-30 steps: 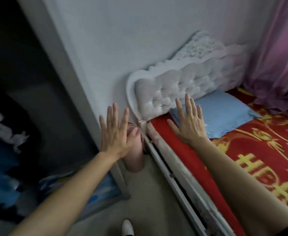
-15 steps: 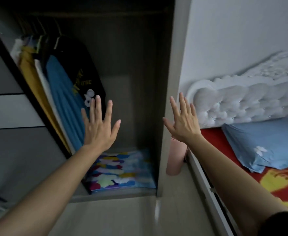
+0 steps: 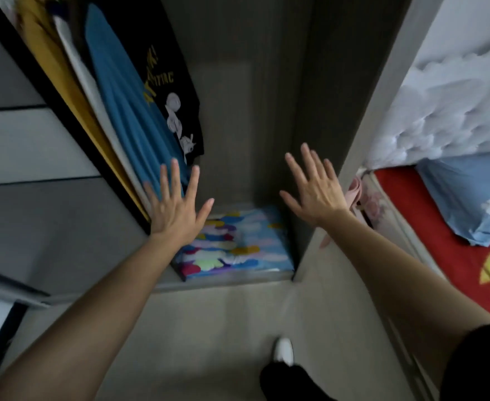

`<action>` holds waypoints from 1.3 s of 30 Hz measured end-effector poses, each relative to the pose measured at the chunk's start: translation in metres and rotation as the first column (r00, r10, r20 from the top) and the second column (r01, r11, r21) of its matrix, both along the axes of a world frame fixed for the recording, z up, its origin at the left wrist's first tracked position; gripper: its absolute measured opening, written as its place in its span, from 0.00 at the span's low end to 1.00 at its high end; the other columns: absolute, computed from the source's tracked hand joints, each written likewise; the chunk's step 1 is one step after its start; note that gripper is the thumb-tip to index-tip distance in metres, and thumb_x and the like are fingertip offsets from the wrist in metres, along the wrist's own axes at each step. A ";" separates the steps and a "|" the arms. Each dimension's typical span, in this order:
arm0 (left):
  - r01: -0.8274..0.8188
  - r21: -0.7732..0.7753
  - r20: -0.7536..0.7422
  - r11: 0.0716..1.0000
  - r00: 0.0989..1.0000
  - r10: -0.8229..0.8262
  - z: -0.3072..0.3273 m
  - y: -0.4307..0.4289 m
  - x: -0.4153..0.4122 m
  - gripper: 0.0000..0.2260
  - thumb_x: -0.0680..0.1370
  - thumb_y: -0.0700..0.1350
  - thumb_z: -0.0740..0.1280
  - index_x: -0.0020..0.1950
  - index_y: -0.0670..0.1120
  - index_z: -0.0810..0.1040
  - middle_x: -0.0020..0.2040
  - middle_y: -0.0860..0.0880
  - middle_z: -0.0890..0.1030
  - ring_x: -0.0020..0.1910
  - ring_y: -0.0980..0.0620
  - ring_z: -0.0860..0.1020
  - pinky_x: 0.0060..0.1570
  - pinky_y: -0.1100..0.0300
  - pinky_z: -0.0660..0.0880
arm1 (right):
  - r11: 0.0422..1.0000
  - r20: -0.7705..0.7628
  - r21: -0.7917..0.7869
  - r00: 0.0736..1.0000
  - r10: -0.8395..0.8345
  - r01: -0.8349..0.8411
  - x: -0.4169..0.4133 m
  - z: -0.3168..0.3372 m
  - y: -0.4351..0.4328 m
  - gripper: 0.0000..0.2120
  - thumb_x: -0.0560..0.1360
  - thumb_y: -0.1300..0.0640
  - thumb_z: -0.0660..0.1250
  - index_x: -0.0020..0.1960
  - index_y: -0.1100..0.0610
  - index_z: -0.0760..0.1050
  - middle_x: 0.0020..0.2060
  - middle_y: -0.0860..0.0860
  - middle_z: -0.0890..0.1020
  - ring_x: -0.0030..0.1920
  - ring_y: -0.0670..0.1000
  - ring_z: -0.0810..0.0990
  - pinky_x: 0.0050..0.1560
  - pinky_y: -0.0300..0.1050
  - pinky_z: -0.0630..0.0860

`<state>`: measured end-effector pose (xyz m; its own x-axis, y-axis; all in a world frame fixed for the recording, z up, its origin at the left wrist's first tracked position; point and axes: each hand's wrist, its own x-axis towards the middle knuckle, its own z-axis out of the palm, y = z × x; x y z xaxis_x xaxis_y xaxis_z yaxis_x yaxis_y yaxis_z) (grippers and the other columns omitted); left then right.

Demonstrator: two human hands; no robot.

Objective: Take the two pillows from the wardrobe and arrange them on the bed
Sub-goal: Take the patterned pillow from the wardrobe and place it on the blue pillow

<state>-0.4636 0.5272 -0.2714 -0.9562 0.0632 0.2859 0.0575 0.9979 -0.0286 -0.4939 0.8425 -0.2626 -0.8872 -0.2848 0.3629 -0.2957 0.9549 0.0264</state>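
Note:
A pillow with a colourful blue, yellow and purple pattern (image 3: 238,244) lies flat on the floor of the open wardrobe (image 3: 267,111). My left hand (image 3: 177,206) is stretched out above the pillow's left part, fingers spread, holding nothing. My right hand (image 3: 314,188) hovers above the pillow's right side near the wardrobe's side panel, also spread and empty. A light blue pillow (image 3: 469,198) rests on the red bed (image 3: 440,256) at the right, against the white tufted headboard (image 3: 455,111).
Hanging clothes, among them a blue shirt (image 3: 128,105) and a black printed shirt (image 3: 162,68), fill the wardrobe's left side. A grey sliding door (image 3: 35,140) stands at the left. My foot in a white shoe (image 3: 283,350) is on the beige floor. A pink item (image 3: 355,192) sits beside the bed.
The view has swung from the bed to the wardrobe and moved closer. Both hands have reached toward the patterned pillow, staying spread and empty.

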 end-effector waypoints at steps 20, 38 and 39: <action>-0.052 -0.025 0.335 0.998 0.941 0.058 -0.239 0.033 -0.201 0.36 0.78 0.69 0.43 0.80 0.51 0.46 0.79 0.36 0.49 0.77 0.34 0.50 0.69 0.30 0.55 | 0.997 0.540 -0.043 0.838 0.072 -0.058 -0.223 -0.273 -0.008 0.42 0.78 0.36 0.58 0.81 0.52 0.41 0.80 0.61 0.44 0.79 0.63 0.51 0.76 0.63 0.53; 0.032 -0.052 0.652 0.998 0.758 0.010 -0.615 0.001 -0.243 0.44 0.75 0.65 0.61 0.79 0.52 0.36 0.80 0.41 0.40 0.78 0.36 0.44 0.71 0.30 0.49 | 0.992 0.678 0.026 0.731 0.074 -0.125 -0.247 -0.615 -0.053 0.42 0.77 0.35 0.58 0.81 0.54 0.44 0.79 0.63 0.47 0.78 0.66 0.54 0.75 0.65 0.56; 0.050 -0.065 0.660 0.997 0.751 0.006 -0.638 0.000 -0.244 0.46 0.74 0.63 0.64 0.79 0.51 0.36 0.80 0.40 0.41 0.78 0.36 0.44 0.71 0.30 0.50 | 0.991 0.692 0.034 0.719 0.067 -0.126 -0.244 -0.640 -0.056 0.43 0.77 0.35 0.59 0.81 0.54 0.43 0.79 0.63 0.46 0.78 0.65 0.53 0.75 0.65 0.55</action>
<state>-0.7077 0.5270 -0.9098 -0.9033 0.0810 -0.4214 0.1117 0.9925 -0.0487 -0.7377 0.7863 -0.9025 -0.8500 -0.3825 -0.3621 -0.3506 0.9239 -0.1531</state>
